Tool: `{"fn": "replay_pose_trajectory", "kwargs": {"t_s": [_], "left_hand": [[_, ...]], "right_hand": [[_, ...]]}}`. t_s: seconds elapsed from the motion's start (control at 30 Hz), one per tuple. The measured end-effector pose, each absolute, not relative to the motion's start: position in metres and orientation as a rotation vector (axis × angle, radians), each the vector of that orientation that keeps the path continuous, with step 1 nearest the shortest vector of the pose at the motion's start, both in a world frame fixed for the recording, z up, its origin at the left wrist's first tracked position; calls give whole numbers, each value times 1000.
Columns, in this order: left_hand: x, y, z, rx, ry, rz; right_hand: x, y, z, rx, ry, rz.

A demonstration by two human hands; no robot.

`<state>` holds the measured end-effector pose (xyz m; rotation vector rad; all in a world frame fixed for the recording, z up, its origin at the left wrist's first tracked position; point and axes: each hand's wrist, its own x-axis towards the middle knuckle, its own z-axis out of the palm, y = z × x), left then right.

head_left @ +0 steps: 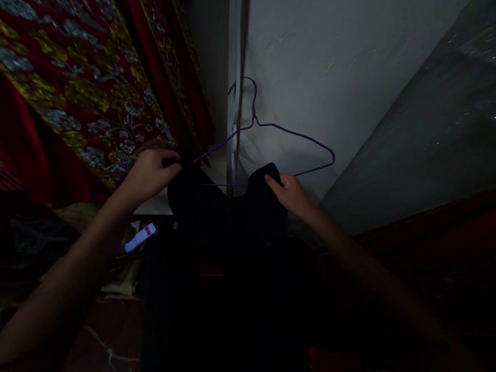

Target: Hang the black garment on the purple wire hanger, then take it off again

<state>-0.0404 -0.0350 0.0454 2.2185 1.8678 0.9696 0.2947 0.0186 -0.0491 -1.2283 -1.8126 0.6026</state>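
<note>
A purple wire hanger (293,131) shows in front of the pale wall, its hook at the edge of a corner strip. Below it spreads a black garment (230,223), too dark to make out its cut. My left hand (154,171) pinches the garment's left shoulder, near the hanger's left arm, which runs into the cloth. On the other side my right hand (286,193) grips the garment's right shoulder, thumb on top. The hanger's right end sticks out bare above that hand, and its bottom bar passes partly behind the cloth.
Red cloth with gold and silver embroidery (92,86) hangs at the left. A phone with a lit screen (140,237) lies below my left hand. Shiny translucent sheeting (440,123) covers the right side. White cord (109,352) lies on the reddish floor.
</note>
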Motion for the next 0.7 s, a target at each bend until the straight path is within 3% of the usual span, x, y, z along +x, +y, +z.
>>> {"fn": "replay_pose_trajectory", "kwargs": {"t_s": [0.17, 0.3, 0.57, 0.63, 0.7], "left_hand": [[-13, -11, 63, 1958, 1577, 1011], [2, 11, 54, 2110, 1421, 1053], [-5, 18, 38, 2524, 1722, 981], [-7, 16, 40, 2556, 1757, 947], [-10, 15, 45, 2567, 1787, 912]], "right_hand": [[273, 13, -63, -1165, -1797, 673], [276, 13, -59, -1141, -1849, 629], [340, -10, -24, -1143, -1520, -53], [362, -13, -10, -1186, -1472, -68], [380, -11, 8, -1229, -1559, 107]]}}
